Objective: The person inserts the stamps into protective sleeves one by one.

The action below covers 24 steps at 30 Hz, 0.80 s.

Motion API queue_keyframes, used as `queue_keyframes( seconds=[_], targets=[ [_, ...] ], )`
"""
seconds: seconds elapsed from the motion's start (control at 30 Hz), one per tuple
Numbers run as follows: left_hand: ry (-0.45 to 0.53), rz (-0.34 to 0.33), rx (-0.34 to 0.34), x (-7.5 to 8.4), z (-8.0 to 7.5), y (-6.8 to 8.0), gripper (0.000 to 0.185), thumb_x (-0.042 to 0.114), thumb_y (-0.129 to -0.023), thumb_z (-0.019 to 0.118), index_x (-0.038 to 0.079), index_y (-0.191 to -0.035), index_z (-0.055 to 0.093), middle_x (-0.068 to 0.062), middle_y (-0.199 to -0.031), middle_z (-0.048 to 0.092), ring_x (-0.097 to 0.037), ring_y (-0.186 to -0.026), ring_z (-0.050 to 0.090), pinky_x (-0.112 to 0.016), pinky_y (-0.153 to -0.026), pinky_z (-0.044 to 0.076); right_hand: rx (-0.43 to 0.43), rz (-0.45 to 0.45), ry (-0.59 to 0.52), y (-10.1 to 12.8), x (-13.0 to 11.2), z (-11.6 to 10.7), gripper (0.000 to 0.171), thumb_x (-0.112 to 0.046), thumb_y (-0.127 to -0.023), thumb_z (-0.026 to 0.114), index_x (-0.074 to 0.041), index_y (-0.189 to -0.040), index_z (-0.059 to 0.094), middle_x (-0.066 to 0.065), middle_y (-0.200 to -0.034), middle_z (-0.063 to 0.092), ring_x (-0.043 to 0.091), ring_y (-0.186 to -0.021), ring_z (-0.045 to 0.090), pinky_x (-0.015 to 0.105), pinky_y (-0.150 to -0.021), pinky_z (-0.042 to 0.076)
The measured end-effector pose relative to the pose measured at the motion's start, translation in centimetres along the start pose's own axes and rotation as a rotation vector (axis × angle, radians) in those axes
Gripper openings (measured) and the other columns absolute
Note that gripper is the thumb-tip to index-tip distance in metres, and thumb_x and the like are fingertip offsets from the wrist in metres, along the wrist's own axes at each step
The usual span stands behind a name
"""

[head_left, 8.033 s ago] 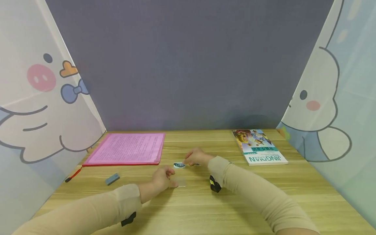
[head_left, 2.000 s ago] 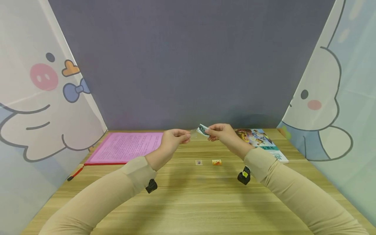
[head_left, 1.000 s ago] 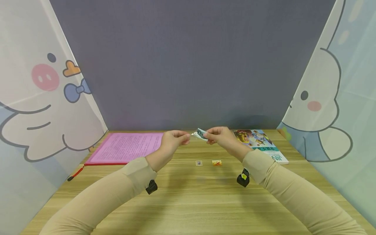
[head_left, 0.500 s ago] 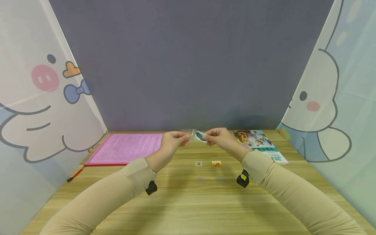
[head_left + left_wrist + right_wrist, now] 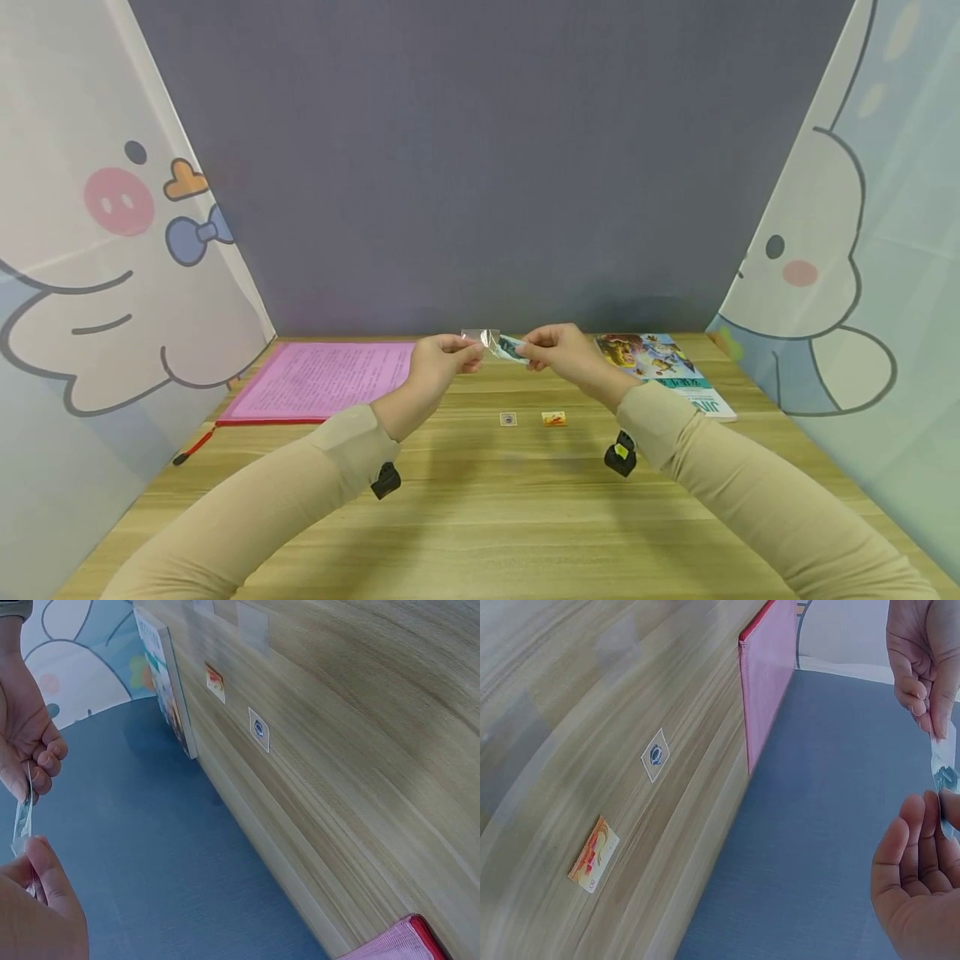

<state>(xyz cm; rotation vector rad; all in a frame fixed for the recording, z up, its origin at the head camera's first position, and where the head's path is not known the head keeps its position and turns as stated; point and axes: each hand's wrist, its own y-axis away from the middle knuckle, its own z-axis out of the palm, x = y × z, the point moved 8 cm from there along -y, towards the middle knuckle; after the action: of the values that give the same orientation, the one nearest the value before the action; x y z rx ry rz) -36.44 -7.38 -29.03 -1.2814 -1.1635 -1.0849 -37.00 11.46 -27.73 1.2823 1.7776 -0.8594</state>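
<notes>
Above the wooden table (image 5: 480, 517), my left hand (image 5: 474, 353) pinches a small clear plastic sleeve (image 5: 487, 337) by its edge. My right hand (image 5: 527, 355) pinches a small blue-green stamp (image 5: 512, 347), whose left end meets the sleeve. In the left wrist view the sleeve and stamp (image 5: 22, 817) show edge-on between the two hands. The right wrist view shows the sleeve (image 5: 943, 761) hanging from the left hand's fingers (image 5: 930, 690). A white stamp with a blue mark (image 5: 508, 419) and an orange stamp (image 5: 554, 418) lie flat on the table below the hands.
A pink folder (image 5: 322, 379) lies at the back left, with a red pen (image 5: 193, 446) near its front corner. A picture book (image 5: 660, 371) lies at the back right. Cartoon-printed screens stand at both sides, and a grey wall at the back.
Over the last seconds the hands have drawn closer together. The stamp in my right hand has moved left to the sleeve in my left hand. The stamps on the table have not moved.
</notes>
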Motion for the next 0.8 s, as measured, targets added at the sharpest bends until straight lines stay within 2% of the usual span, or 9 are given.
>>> queue_keyframes(
  seconds=[0.37,0.6,0.8],
  targets=[
    [-0.009,0.021,-0.005,-0.01,0.06,0.06,0.014,0.003,-0.086,0.071,-0.008,-0.096,0.070,-0.010,-0.081,0.072,-0.009,-0.063,0.067,-0.023,-0.068,0.061,0.045,-0.013,0.015,0.02,-0.39,-0.23,0.023,-0.028,-0.094,0.065,-0.007,-0.104,0.070,0.014,-0.092,0.070,0.017,-0.077,0.063,0.030,-0.073,0.055],
    [-0.013,0.023,-0.014,0.04,0.26,0.15,0.016,0.004,-0.086,0.072,-0.007,-0.098,0.070,-0.010,-0.083,0.072,-0.008,-0.064,0.067,-0.026,-0.071,0.061,0.055,-0.004,0.000,0.05,-0.34,-0.36,0.024,-0.027,-0.094,0.065,-0.006,-0.104,0.069,0.002,-0.083,0.068,0.016,-0.076,0.062,0.028,-0.072,0.055],
    [-0.023,0.020,-0.008,0.01,0.31,0.24,0.016,0.004,-0.085,0.072,-0.006,-0.097,0.070,-0.010,-0.084,0.071,-0.008,-0.064,0.067,-0.027,-0.072,0.062,0.068,0.005,-0.026,0.08,-0.21,-0.42,0.023,-0.026,-0.094,0.065,-0.005,-0.104,0.070,0.006,-0.084,0.069,0.015,-0.074,0.062,0.028,-0.070,0.054]
  ],
)
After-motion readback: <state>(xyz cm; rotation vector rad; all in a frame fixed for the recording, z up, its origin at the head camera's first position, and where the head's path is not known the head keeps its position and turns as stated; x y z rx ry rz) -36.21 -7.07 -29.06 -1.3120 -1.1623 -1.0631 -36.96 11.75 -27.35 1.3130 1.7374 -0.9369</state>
